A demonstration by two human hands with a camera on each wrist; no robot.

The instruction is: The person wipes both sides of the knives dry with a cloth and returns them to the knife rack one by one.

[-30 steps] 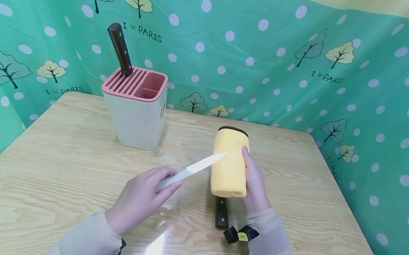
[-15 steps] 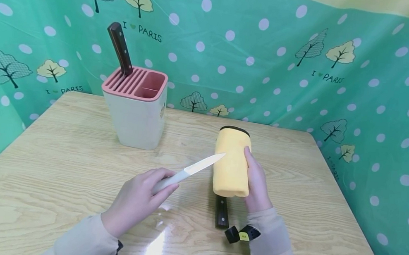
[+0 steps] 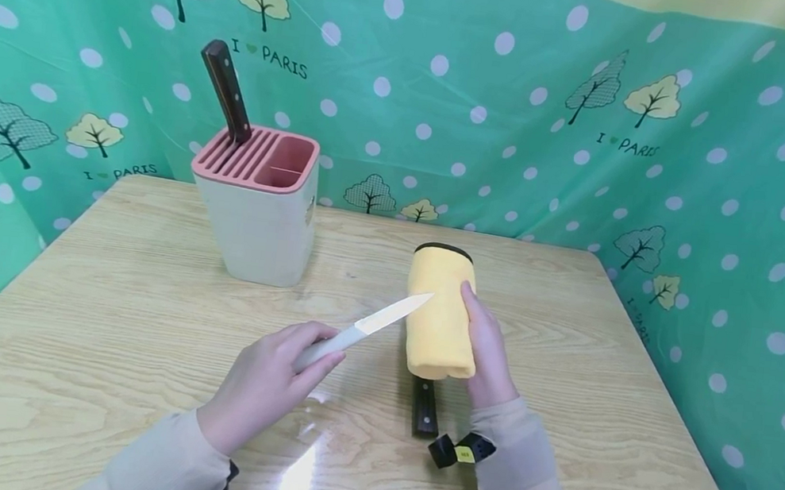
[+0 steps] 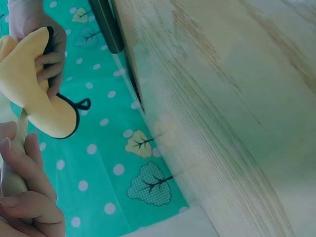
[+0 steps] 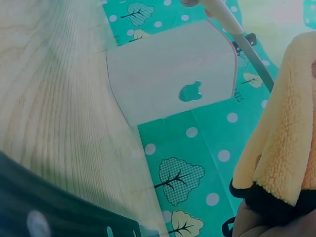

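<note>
My left hand [image 3: 266, 383] grips a knife by its pale handle. The knife's white blade [image 3: 385, 318] points up and right, its tip overlapping the front of a folded yellow cloth [image 3: 438, 318]. In the left wrist view the tip meets the cloth [image 4: 22, 74]; whether it presses in cannot be told. My right hand [image 3: 489, 355] holds the cloth from its right side, thumb in front. Black edging and a small loop show on the cloth. Below it, a second knife's dark riveted handle [image 3: 425, 416] lies on the table; the cloth hides its blade in the head view.
A white knife block [image 3: 257, 235] with a pink slotted top stands at the back left. Another dark-handled knife [image 3: 227, 92] stands tilted in one slot. The wooden table [image 3: 106, 303] reaches back to a green dotted curtain [image 3: 450, 107].
Both hands keep their holds. The knife and cloth have shifted only very slightly, and the head view has moved a little too.
</note>
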